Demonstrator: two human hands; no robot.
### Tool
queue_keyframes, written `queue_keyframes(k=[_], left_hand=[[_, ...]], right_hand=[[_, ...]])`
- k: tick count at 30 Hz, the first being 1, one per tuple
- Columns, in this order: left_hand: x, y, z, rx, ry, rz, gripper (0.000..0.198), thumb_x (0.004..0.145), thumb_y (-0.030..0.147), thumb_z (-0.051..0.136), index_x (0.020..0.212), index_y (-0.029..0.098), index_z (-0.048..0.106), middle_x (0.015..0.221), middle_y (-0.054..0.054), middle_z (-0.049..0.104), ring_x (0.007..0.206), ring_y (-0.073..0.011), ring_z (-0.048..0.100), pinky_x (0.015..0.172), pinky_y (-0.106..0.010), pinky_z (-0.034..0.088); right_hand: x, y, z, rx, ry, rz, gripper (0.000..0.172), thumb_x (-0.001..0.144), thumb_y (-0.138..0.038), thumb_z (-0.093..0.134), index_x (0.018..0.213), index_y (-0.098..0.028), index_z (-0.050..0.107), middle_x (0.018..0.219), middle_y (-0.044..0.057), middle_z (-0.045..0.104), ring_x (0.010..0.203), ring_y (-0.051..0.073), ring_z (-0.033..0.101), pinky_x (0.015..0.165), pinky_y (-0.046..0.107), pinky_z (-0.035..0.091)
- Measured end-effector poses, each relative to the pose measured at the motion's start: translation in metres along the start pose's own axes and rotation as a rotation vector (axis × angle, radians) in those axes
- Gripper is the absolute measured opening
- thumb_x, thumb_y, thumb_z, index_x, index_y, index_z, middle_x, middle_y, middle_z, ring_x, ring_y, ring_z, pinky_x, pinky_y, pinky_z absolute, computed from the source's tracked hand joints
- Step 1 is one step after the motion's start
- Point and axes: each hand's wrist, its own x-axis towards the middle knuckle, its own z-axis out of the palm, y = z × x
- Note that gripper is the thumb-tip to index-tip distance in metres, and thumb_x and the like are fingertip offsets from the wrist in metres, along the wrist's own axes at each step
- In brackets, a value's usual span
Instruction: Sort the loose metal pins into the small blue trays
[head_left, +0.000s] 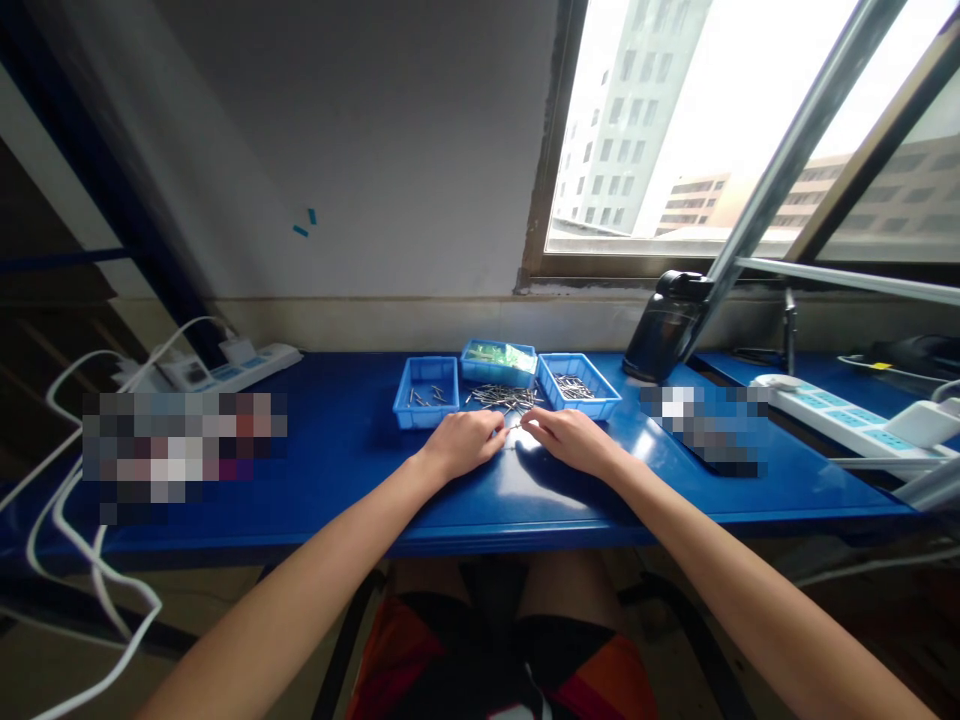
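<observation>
My left hand [466, 443] and my right hand [571, 438] rest low over the blue table, fingertips pinched close together. Between them is a thin metal pin [514, 428], too small to make out in detail; both hands appear to grip it. Just beyond my fingers lies a loose pile of slim metal pins [504, 396]. Left of the pile stands a blue bin [403, 408] with a few pins inside. To its right, another blue bin [604, 405] holds many pins. Behind the pile, a third blue bin [474, 372] contains something in green-and-clear plastic.
A black bottle [660, 325] stands at the back right, near a metal post. White power strips [840, 415] lie on the right, and another power strip [259, 365] at left trails white cables [60, 510]. Blurred items lie on both sides. The table's front edge [517, 540] runs before my lap.
</observation>
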Motion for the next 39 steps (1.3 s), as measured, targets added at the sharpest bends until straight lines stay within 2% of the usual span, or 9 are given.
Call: queue_keyframes(k=[8,19,26,33,39], left_hand=[[-0.0007,0.0015,-0.0014,-0.002,-0.049,-0.007,0.014,0.083,0.029,0.044,0.084,0.020,0.054,0.077,-0.001,0.063,0.070,-0.0156,0.060,0.059,-0.023,0.042],[0.0003,-0.0011,0.0018,0.021,-0.037,-0.007,0.013,0.084,0.027,0.044,0.087,0.020,0.053,0.076,-0.002,0.064,0.068,-0.0163,0.061,0.058,-0.023,0.043],[0.0004,0.0005,-0.0001,0.023,-0.037,-0.015,0.017,0.087,0.030,0.040,0.092,0.019,0.052,0.078,-0.003,0.065,0.069,-0.0173,0.062,0.060,-0.024,0.045],[-0.0001,0.0027,-0.0015,0.052,-0.013,-0.020,0.021,0.090,0.031,0.034,0.090,0.018,0.050,0.078,-0.004,0.065,0.070,-0.0187,0.063,0.058,-0.025,0.045],[-0.0003,0.0023,-0.0014,0.023,0.011,-0.021,0.022,0.092,0.030,0.030,0.091,0.018,0.049,0.078,-0.004,0.065,0.069,-0.0172,0.063,0.057,-0.023,0.045]], right_hand=[[0.0010,-0.0005,0.0003,-0.024,-0.001,0.037,0.025,0.089,-0.030,0.037,0.097,-0.021,0.059,0.065,0.001,0.064,0.058,0.014,0.058,0.055,0.022,0.032],[0.0002,0.0009,0.0027,0.017,0.008,0.023,0.018,0.085,-0.027,0.042,0.094,-0.021,0.057,0.062,-0.001,0.061,0.052,0.012,0.053,0.053,0.021,0.031],[0.0006,0.0011,0.0023,-0.004,-0.007,0.022,0.018,0.086,-0.027,0.041,0.093,-0.021,0.057,0.062,0.000,0.062,0.053,0.012,0.054,0.053,0.021,0.030],[-0.0005,0.0007,0.0017,-0.019,-0.045,0.028,0.029,0.091,-0.030,0.033,0.095,-0.019,0.059,0.073,0.006,0.066,0.065,0.016,0.061,0.058,0.022,0.034],[0.0003,0.0016,0.0039,0.036,-0.034,-0.039,0.030,0.092,-0.031,0.032,0.097,-0.019,0.059,0.075,0.006,0.066,0.065,0.015,0.061,0.059,0.023,0.036]])
